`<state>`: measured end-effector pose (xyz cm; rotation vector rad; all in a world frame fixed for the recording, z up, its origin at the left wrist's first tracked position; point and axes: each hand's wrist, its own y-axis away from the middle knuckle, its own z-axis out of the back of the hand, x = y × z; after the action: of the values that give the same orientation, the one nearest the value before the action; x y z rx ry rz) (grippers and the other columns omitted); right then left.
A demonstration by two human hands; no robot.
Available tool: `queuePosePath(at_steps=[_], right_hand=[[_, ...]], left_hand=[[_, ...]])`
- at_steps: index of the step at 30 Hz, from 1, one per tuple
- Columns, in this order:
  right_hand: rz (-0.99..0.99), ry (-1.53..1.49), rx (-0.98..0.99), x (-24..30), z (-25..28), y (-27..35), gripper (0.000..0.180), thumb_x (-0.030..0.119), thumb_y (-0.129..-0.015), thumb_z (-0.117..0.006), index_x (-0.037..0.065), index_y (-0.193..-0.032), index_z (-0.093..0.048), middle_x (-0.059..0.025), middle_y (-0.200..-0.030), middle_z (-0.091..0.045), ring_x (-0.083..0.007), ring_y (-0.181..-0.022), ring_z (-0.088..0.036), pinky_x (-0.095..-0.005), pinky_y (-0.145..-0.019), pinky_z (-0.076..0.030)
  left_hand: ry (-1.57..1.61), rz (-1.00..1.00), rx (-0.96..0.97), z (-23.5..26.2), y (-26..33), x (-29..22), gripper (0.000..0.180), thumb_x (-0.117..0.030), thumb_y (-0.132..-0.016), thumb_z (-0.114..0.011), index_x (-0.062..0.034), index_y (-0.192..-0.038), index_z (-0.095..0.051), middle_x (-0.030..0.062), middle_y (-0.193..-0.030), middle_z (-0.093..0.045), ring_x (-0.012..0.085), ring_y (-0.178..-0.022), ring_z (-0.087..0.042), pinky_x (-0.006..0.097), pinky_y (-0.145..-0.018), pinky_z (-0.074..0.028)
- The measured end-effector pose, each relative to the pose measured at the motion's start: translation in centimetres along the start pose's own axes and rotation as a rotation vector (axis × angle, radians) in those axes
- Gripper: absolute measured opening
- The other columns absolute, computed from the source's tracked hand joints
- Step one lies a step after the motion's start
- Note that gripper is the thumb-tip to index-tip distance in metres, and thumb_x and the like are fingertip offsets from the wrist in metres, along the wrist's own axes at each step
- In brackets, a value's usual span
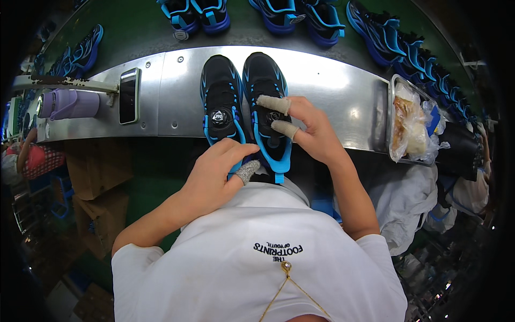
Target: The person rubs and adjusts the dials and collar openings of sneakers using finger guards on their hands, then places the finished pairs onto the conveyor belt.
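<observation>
A pair of black and blue sneakers lies side by side on the steel ledge, toes pointing away from me. My left hand [217, 170] is closed round the heel of the left sneaker [219, 88], with a grey knit cover on its thumb. That sneaker carries a round dial [220, 117] with a pale face on its tongue. My right hand [308, 126] reaches over the right sneaker [262, 78]. Its thumb and forefinger, both in beige finger covers, close in from either side on a dark round dial [273, 115] on the tongue.
On the steel ledge [332, 80] a phone [129, 96] and a lilac bottle [72, 103] stand left, near a worn metal bar [64, 82]. At right a metal tray [392, 115] holds bagged items. More sneakers [375, 35] line the green surface [244, 29] beyond. Cardboard boxes [99, 177] are below left.
</observation>
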<state>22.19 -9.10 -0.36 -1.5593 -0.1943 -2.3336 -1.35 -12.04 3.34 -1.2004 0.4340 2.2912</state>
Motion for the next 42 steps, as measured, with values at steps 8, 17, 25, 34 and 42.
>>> queuePosePath(at_steps=[8, 17, 25, 34, 42], right_hand=[[-0.04, 0.062, -0.129, 1.2, 0.0, 0.6, 0.046, 0.004, -0.079, -0.067, 0.009, -0.125, -0.063, -0.0082, -0.122, -0.064, -0.0264, -0.111, -0.055, -0.0359, -0.101, -0.041], [0.05, 0.042, -0.057, 0.6, -0.5, 1.1, 0.045, -0.003, -0.079, -0.061, 0.01, -0.122, -0.064, -0.009, -0.129, -0.061, -0.0282, -0.114, -0.056, -0.0365, -0.101, -0.042], [0.204, 0.613, -0.117, 2.2, -2.7, 2.4, 0.048, -0.001, -0.081, -0.053, 0.002, -0.129, -0.056, -0.0161, -0.133, -0.055, -0.0331, -0.124, -0.051, -0.0439, -0.106, -0.038], [0.122, 0.337, -0.172, 1.6, 2.7, -2.1, 0.043, 0.02, -0.083, -0.071, 0.008, -0.123, -0.062, -0.0146, -0.124, -0.061, -0.0345, -0.115, -0.056, -0.0409, -0.099, -0.043], [-0.244, 0.952, -0.233, -2.3, 8.9, -18.4, 0.081, 0.077, -0.071, -0.059, 0.02, -0.128, -0.06, -0.025, -0.117, -0.061, -0.0372, -0.108, -0.06, -0.0458, -0.091, -0.046]], left_hand=[[-0.003, 0.013, 0.145, -0.7, -0.3, 0.3, 0.054, -0.003, -0.073, -0.058, -0.0034, -0.127, -0.055, 0.0155, -0.109, -0.06, 0.0326, -0.098, -0.053, 0.041, -0.09, -0.044], [0.083, 0.035, 0.087, -1.8, -0.8, 0.3, 0.051, 0.0, -0.078, -0.058, -0.001, -0.129, -0.054, 0.0163, -0.122, -0.059, 0.0309, -0.105, -0.057, 0.038, -0.091, -0.047], [0.136, 0.019, 0.007, -2.7, -0.8, 0.8, 0.045, 0.0, -0.08, -0.057, 0.0, -0.124, -0.057, 0.0171, -0.123, -0.059, 0.0311, -0.11, -0.057, 0.036, -0.095, -0.045], [-0.335, -0.14, 0.156, -0.5, 1.6, 0.4, 0.05, -0.016, -0.076, -0.064, -0.0117, -0.125, -0.06, 0.0183, -0.117, -0.055, 0.0336, -0.106, -0.051, 0.044, -0.09, -0.039], [-0.392, -0.035, 0.311, -3.9, -1.8, 0.8, 0.043, -0.025, -0.077, -0.069, -0.016, -0.118, -0.059, 0.0159, -0.101, -0.052, 0.0342, -0.081, -0.059, 0.044, -0.075, -0.05]])
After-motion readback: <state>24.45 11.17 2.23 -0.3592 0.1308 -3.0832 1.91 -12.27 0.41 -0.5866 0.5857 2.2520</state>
